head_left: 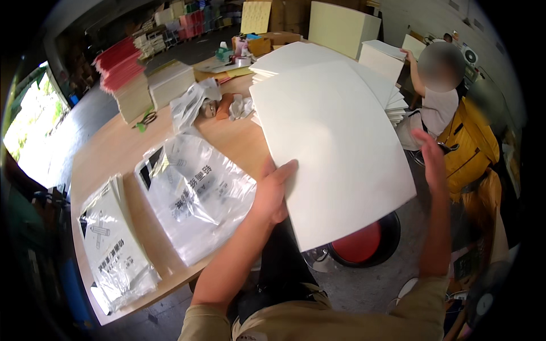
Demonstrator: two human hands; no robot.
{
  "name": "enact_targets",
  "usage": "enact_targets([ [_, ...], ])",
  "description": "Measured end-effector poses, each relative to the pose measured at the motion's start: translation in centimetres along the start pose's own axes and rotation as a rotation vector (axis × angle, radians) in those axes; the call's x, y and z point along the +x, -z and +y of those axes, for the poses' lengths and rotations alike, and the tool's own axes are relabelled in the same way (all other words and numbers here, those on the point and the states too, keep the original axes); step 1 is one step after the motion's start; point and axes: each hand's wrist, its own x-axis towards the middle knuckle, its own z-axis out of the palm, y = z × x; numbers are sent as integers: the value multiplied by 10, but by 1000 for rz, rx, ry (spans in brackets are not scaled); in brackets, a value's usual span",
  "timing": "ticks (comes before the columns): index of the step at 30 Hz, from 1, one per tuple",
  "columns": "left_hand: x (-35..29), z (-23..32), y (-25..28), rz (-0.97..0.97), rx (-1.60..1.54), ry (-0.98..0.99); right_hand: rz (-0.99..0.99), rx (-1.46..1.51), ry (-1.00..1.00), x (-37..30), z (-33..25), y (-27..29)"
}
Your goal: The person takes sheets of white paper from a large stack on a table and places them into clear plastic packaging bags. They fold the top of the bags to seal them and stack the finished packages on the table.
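Note:
A large stack of white paper (341, 148) slants across the middle, its near end jutting past the table edge. My left hand (276, 187) grips its left edge, thumb on top and fingers underneath. Raised off its right side, my right hand (430, 156) holds nothing, with the fingers stretched out. More white sheets (307, 57) lie fanned in stepped piles beyond. To the left, a clear printed plastic bag (196, 187) lies flat on the wooden table (116, 156). Further left sits a pile of filled or folded clear bags (116, 250).
Scissors with green handles (147, 119) lie near stacks of paper, one topped with red sheets (119, 65). Crumpled plastic (193, 102) rests at mid-table. Below the table edge stands a black bucket with a red inside (358, 244). Another person (435, 96) sits at the right.

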Motion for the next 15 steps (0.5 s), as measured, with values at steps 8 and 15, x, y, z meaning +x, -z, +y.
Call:
enact_targets([
  [8, -58, -12, 85, 59, 173, -68, -591, 1218, -598, -46, 22, -106],
  [15, -136, -24, 122, 61, 722, -428, -575, 760, -595, -82, -67, -102],
])
